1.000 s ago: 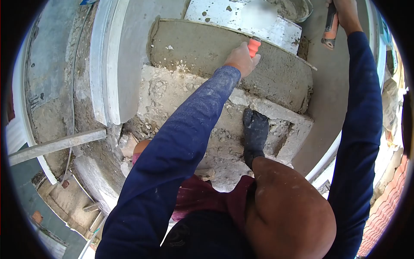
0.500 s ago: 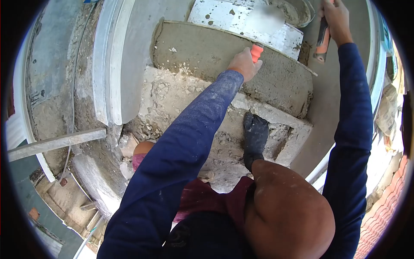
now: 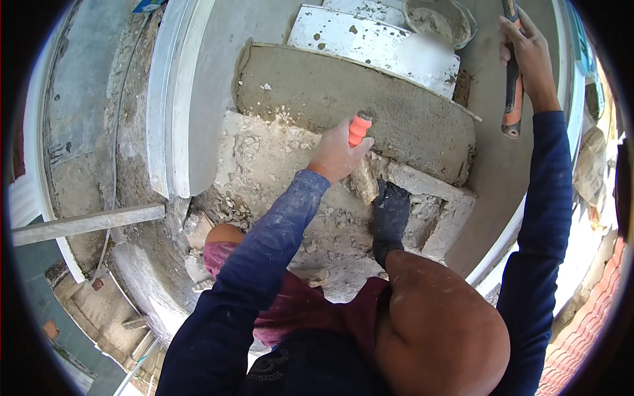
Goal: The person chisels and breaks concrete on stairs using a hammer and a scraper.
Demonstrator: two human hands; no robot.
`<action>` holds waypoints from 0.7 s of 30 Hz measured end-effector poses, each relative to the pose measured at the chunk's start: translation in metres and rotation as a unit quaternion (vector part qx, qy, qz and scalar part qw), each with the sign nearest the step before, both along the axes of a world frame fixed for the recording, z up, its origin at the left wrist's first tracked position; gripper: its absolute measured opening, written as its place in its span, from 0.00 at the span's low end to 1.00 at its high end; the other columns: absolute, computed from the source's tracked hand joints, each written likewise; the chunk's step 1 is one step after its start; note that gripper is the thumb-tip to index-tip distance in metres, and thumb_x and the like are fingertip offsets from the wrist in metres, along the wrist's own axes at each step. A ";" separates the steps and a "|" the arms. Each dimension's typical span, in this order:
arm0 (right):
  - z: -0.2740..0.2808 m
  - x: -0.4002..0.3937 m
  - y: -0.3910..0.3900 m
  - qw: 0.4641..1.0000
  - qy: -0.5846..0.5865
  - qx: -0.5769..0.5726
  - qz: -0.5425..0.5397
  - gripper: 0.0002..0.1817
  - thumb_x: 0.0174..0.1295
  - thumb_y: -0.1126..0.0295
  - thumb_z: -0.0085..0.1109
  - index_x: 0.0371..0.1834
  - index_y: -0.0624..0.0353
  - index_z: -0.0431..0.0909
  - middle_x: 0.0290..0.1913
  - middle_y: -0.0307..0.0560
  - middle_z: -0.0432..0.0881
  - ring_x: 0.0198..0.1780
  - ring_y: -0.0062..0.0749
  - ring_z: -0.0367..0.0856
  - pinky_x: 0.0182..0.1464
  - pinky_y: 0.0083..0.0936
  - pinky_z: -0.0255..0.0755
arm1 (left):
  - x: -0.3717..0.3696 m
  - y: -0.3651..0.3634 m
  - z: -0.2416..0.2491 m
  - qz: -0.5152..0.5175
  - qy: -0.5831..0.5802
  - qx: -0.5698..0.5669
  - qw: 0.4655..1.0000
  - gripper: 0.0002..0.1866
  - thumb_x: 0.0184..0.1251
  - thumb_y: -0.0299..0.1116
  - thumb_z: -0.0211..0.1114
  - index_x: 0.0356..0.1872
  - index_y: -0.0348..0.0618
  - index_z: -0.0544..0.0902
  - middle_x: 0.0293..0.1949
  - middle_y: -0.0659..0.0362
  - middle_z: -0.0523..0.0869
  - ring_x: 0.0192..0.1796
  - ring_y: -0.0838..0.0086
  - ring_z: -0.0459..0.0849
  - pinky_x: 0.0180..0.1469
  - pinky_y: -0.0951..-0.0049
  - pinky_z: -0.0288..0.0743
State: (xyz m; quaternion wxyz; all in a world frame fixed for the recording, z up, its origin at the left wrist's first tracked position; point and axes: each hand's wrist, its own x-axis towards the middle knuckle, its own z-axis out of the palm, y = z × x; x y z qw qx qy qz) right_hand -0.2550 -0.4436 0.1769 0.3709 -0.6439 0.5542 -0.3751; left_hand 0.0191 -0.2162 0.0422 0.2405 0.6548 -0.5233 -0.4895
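My left hand [image 3: 335,153] is wrapped around the ribbed orange grip of a chisel [image 3: 360,128], its dark metal end sticking up. The chisel's lower end is hidden below my hand. Just under the hand, a pale chunk of broken concrete [image 3: 363,181] leans between the step edge and my dark-covered foot [image 3: 391,214]. Raised at the upper right, my right hand [image 3: 533,63] grips the orange and black handle of a hammer [image 3: 512,119]; its head lies beyond the top of the view.
A smooth mortar-faced step [image 3: 317,79] runs behind the broken concrete ledge [image 3: 257,152]. White spattered boards [image 3: 350,33] and a bucket of mortar [image 3: 436,20] stand above it. Walls rise on both sides. A wooden plank [image 3: 92,223] juts in at left.
My left hand has come down and left with the chisel, off the mortar face to the broken ledge. The concrete chunk now shows beside my foot. My right hand with the hammer is lower.
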 end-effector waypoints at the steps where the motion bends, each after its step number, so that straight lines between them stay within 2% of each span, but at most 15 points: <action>1: -0.002 0.003 0.009 0.999 -0.025 0.040 0.020 0.27 0.71 0.66 0.59 0.72 0.60 0.71 0.26 0.34 0.71 0.20 0.15 0.69 0.23 0.16 0.64 | 0.004 0.009 0.000 -0.013 0.012 0.013 1.000 0.22 0.64 0.41 0.71 0.53 0.40 0.79 0.44 0.48 0.87 0.48 0.53 0.85 0.54 0.60 0.78; 2: -0.006 0.007 0.028 0.999 -0.022 0.037 0.022 0.27 0.71 0.67 0.60 0.72 0.61 0.71 0.26 0.34 0.72 0.20 0.15 0.70 0.23 0.16 0.64 | 0.005 0.016 -0.001 -0.025 0.022 0.022 0.999 0.22 0.64 0.41 0.71 0.53 0.40 0.80 0.45 0.48 0.87 0.49 0.53 0.85 0.55 0.60 0.78; 5: -0.017 0.024 0.075 0.993 -0.045 0.110 0.015 0.28 0.70 0.70 0.60 0.72 0.63 0.69 0.25 0.34 0.71 0.20 0.15 0.69 0.21 0.15 0.63 | -0.008 0.049 -0.035 -0.100 -0.092 -0.082 0.987 0.25 0.62 0.43 0.73 0.56 0.40 0.79 0.52 0.47 0.84 0.57 0.53 0.82 0.60 0.58 0.75; 6: -0.022 0.028 0.091 0.989 -0.057 0.130 0.032 0.29 0.70 0.71 0.59 0.74 0.64 0.67 0.24 0.33 0.71 0.19 0.15 0.69 0.20 0.15 0.62 | -0.012 0.058 -0.038 -0.090 -0.097 -0.076 0.988 0.27 0.61 0.44 0.74 0.58 0.40 0.79 0.54 0.46 0.82 0.59 0.52 0.80 0.61 0.57 0.74; 8: -0.023 0.039 0.123 0.988 -0.051 0.146 0.031 0.27 0.70 0.73 0.59 0.71 0.66 0.70 0.23 0.34 0.73 0.18 0.15 0.68 0.20 0.16 0.62 | -0.020 0.067 -0.041 -0.072 -0.100 -0.069 0.990 0.31 0.59 0.45 0.75 0.60 0.40 0.78 0.60 0.45 0.78 0.62 0.51 0.77 0.63 0.56 0.73; 11: -0.035 0.046 0.161 0.982 -0.068 0.169 0.041 0.27 0.70 0.74 0.58 0.72 0.65 0.69 0.23 0.33 0.73 0.18 0.15 0.69 0.20 0.16 0.63 | -0.013 0.062 -0.018 -0.033 -0.097 0.103 0.989 0.38 0.54 0.46 0.79 0.65 0.41 0.75 0.64 0.44 0.74 0.64 0.49 0.76 0.65 0.57 0.72; 12: -0.036 0.049 0.171 0.980 -0.075 0.178 0.045 0.28 0.70 0.75 0.58 0.73 0.65 0.68 0.23 0.33 0.73 0.18 0.15 0.69 0.20 0.16 0.63 | -0.005 0.067 -0.022 -0.058 -0.074 0.102 0.990 0.45 0.50 0.45 0.82 0.69 0.42 0.71 0.66 0.44 0.71 0.64 0.48 0.76 0.65 0.58 0.73; 15: -0.040 0.065 0.204 0.974 -0.087 0.206 0.042 0.29 0.70 0.75 0.58 0.75 0.65 0.66 0.23 0.32 0.72 0.18 0.15 0.69 0.20 0.16 0.64 | -0.002 0.104 -0.041 -0.043 -0.089 -0.044 0.994 0.42 0.50 0.42 0.82 0.66 0.42 0.72 0.60 0.44 0.77 0.60 0.48 0.79 0.62 0.56 0.74; 18: -0.058 0.078 0.232 0.969 -0.093 0.224 0.042 0.30 0.70 0.77 0.57 0.76 0.65 0.64 0.23 0.32 0.72 0.18 0.15 0.69 0.20 0.17 0.64 | 0.009 0.117 -0.019 -0.060 -0.042 0.071 0.995 0.36 0.51 0.40 0.81 0.61 0.41 0.74 0.53 0.45 0.82 0.56 0.49 0.81 0.58 0.55 0.75; 21: -0.071 0.078 0.257 0.960 -0.045 0.253 0.112 0.30 0.71 0.78 0.55 0.76 0.64 0.63 0.24 0.33 0.73 0.17 0.13 0.69 0.19 0.15 0.62 | 0.053 0.137 0.003 -0.084 -0.047 0.049 0.994 0.33 0.51 0.38 0.80 0.58 0.41 0.75 0.47 0.45 0.85 0.53 0.48 0.83 0.56 0.55 0.76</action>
